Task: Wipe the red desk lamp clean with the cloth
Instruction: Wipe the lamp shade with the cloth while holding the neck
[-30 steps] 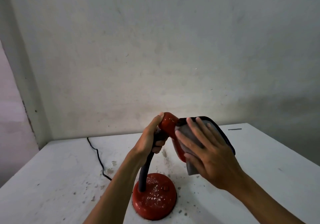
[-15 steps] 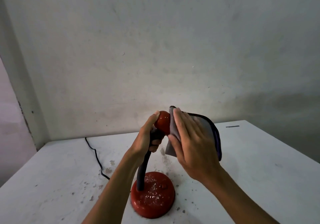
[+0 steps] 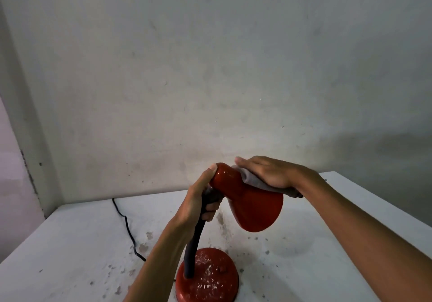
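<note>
The left hand is wrapped around the top of the dark gooseneck, thumb braced against the rear of the red lamp shade. The right hand lies flat, fingers together and extended, pressing the grey cloth onto the upper surface of the shade; it pins the cloth rather than pinching it. The lamp stands near the front of the white table on its round red base, which carries white speckled residue and appears unwiped.

Risks noted. Downward pressure on the shade is carried by a flexible neck; should the left-hand brace loosen, the shade is likely to dip or swing and the cloth to slide off its far edge. Sideways force could tip or skid the base. The black cord trails across the table to the left and could snag if the lamp shifts. Loose debris on the table may be picked up by the cloth and smeared.
</note>
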`<action>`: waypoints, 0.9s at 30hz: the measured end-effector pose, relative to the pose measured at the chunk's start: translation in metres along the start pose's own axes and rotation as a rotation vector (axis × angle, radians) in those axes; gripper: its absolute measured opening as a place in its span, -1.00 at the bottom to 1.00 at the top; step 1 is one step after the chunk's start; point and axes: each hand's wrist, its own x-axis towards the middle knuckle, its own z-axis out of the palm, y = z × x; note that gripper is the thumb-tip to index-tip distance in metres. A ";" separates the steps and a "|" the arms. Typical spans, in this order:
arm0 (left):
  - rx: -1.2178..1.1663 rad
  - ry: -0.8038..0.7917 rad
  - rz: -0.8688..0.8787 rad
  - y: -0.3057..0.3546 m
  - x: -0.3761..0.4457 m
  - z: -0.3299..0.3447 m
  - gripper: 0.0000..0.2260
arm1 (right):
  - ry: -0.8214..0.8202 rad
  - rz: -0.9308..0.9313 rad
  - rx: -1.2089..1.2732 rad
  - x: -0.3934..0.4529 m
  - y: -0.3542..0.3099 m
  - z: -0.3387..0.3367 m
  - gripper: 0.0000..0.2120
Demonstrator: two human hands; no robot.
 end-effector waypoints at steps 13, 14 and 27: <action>-0.028 0.030 -0.011 0.005 -0.003 -0.004 -0.42 | 0.383 -0.227 -0.364 -0.037 0.008 0.041 -0.45; -0.025 0.022 -0.009 0.005 -0.003 -0.004 -0.42 | 0.404 -0.237 -0.358 -0.041 0.010 0.045 -0.45; -0.011 0.018 0.013 0.004 -0.006 -0.004 -0.47 | -0.192 0.246 0.043 0.031 -0.014 -0.006 -0.40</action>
